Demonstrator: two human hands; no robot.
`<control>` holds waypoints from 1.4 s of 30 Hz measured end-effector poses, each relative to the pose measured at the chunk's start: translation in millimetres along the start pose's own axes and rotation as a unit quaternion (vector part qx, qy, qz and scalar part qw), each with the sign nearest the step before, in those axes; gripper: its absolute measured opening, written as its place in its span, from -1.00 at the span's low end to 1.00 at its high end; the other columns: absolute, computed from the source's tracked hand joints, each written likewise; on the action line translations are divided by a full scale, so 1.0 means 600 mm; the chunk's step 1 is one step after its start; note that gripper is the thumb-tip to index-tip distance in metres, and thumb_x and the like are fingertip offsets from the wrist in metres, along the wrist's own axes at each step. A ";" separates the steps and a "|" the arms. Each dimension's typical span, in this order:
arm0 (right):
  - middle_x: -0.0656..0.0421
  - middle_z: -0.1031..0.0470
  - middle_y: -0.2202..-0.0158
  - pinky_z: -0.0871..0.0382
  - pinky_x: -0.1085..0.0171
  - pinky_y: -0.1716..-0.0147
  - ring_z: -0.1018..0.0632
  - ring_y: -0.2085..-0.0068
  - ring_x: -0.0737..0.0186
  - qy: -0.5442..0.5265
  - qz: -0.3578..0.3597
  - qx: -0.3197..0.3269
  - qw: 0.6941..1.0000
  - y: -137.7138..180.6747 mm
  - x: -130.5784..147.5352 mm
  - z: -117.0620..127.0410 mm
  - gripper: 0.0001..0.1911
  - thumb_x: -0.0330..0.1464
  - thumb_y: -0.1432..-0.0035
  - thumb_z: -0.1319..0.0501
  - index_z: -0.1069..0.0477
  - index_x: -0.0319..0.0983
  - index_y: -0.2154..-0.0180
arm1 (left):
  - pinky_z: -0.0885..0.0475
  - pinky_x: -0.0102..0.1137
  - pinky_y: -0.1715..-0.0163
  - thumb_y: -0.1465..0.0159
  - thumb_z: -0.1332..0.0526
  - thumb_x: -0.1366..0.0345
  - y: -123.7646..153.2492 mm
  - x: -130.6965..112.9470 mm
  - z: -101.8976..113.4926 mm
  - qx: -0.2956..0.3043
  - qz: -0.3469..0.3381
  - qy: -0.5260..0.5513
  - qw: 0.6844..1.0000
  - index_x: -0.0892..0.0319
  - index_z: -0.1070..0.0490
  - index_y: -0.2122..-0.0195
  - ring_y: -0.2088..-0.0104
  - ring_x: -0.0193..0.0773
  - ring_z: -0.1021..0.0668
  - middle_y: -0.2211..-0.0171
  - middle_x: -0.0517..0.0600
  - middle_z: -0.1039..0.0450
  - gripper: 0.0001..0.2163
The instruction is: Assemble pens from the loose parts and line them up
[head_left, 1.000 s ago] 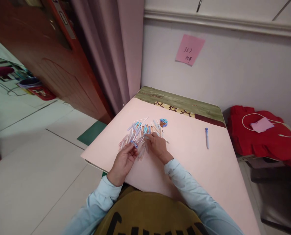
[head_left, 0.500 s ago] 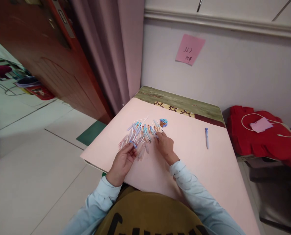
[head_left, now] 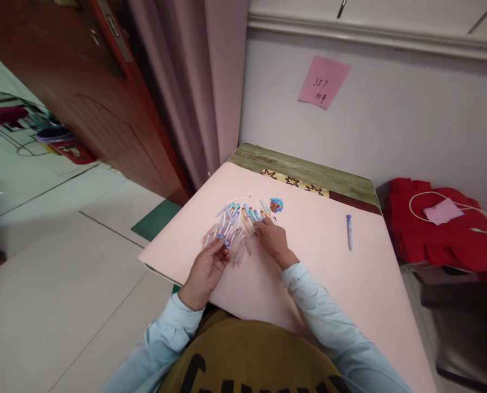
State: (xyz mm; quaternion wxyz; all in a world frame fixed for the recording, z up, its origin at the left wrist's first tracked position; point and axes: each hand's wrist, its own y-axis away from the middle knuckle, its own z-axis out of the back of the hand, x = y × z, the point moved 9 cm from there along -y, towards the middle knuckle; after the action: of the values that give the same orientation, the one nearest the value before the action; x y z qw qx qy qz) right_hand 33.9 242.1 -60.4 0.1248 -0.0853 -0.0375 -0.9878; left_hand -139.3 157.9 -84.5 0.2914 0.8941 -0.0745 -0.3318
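A heap of small clear tubes with blue and orange parts (head_left: 235,218) lies on a pale pink sheet (head_left: 317,256) that covers the table. My left hand (head_left: 208,266) rests at the near left side of the heap, fingers curled round a small blue-tipped piece. My right hand (head_left: 272,237) lies on the heap's right side, fingertips pressed down on a few tubes. A small round blue and brown piece (head_left: 276,204) sits just beyond my right hand.
A blue and white pen (head_left: 349,231) lies alone on the sheet to the right. The wooden table edge (head_left: 308,173) meets the wall, which bears a pink note (head_left: 323,82). A red cloth with a white cord (head_left: 443,226) is at right; a door and curtain at left.
My right hand slid from the middle of the heap to its right edge, beside the round blue piece. My left hand stayed where it was. The view shifted slightly.
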 end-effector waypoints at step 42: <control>-0.07 -0.49 0.04 -0.37 0.21 0.19 -0.57 0.17 0.13 0.000 0.178 0.037 0.983 -0.096 0.083 -0.009 -0.74 -0.41 -0.32 -0.04 -0.50 -0.29 0.18 | -0.42 -0.51 0.57 -0.19 -0.28 0.50 -0.002 -0.007 0.003 0.005 0.004 -0.007 1.000 0.27 -0.41 0.33 0.57 -0.39 -0.47 0.51 -0.06 -0.45 -0.93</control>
State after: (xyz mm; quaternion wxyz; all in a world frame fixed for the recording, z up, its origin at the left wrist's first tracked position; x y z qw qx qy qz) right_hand -29.2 285.3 -59.6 0.3022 -0.0860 -0.0585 -0.9476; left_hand -143.7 159.2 -83.8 0.2879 0.8929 -0.0819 -0.3362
